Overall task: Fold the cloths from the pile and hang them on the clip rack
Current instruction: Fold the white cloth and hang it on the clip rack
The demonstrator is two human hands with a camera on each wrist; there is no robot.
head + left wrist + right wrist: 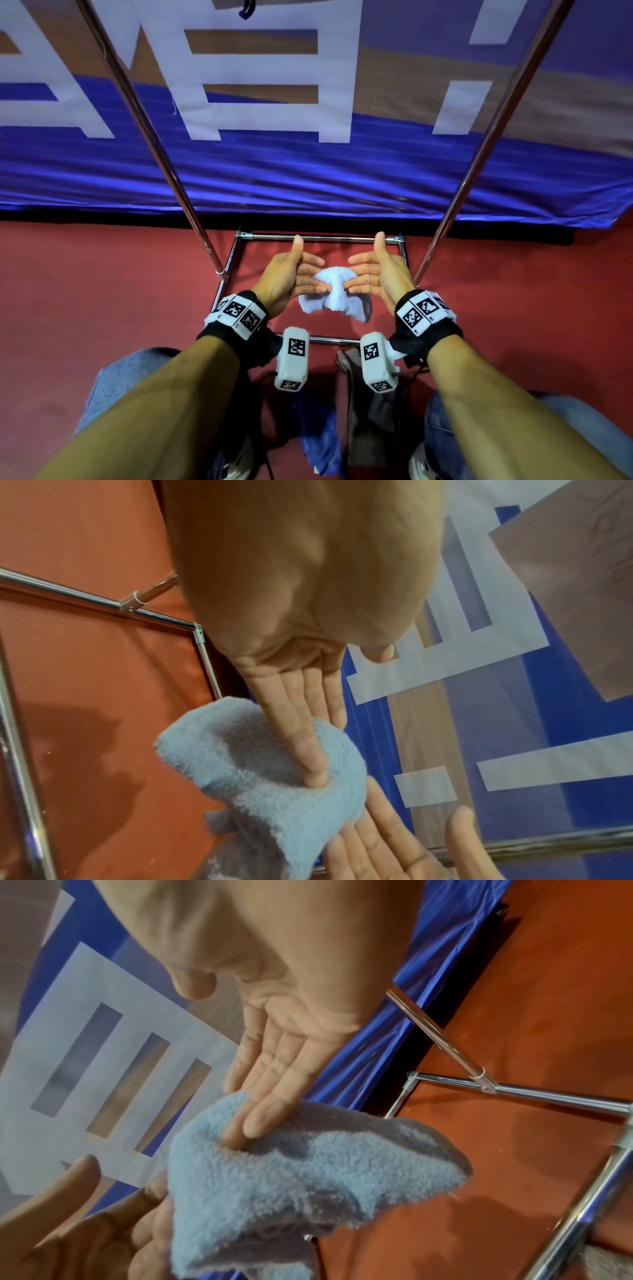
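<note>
The left hand (pixel 301 593) stretches its fingers (pixel 308 739) straight, tips pressed into a fluffy light-blue cloth (pixel 260 772). Past the fingertips, the right hand (pixel 383 853) touches the cloth's far edge, palm up. The cloth drapes around the fingers, above a red floor (pixel 95 723) and chrome rack frame (pixel 154 615).

head camera's looking forward and down from above, over both forearms to the left hand (pixel 287 274) and right hand (pixel 376 274), with the red floor (pixel 102 291) and rack frame (pixel 322 237) beyond. each wrist camera sits tight against its own palm, staring along the fingers. all three share the pale blue cloth (pixel 334 298) pressed between the hands
</note>
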